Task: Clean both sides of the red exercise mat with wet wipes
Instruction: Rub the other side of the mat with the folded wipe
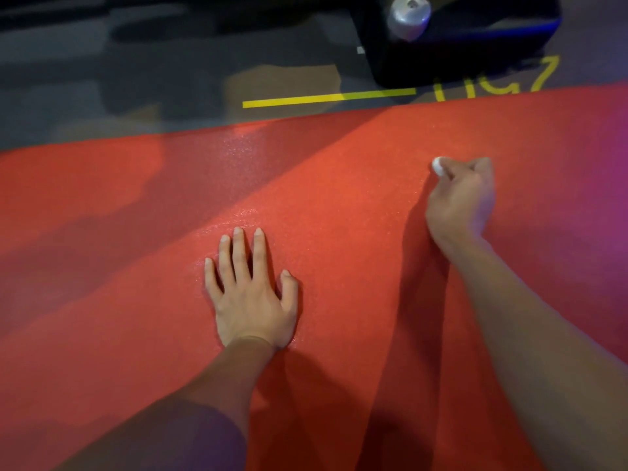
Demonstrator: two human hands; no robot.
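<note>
The red exercise mat (339, 185) lies flat on the floor and fills most of the view. My left hand (251, 294) rests palm down on it near the middle, fingers straight and spread. Further right and farther away, my right hand (462, 195) is curled around a small white wet wipe (438, 165), which sticks out past the fingers and touches the mat surface. Most of the wipe is hidden inside the fist.
Beyond the mat's far edge lies dark patterned floor with a yellow tape line (326, 97) and yellow markings (496, 85). A black machine base (458, 45) with a silver knob (409, 17) stands at the top right, close to the mat's edge.
</note>
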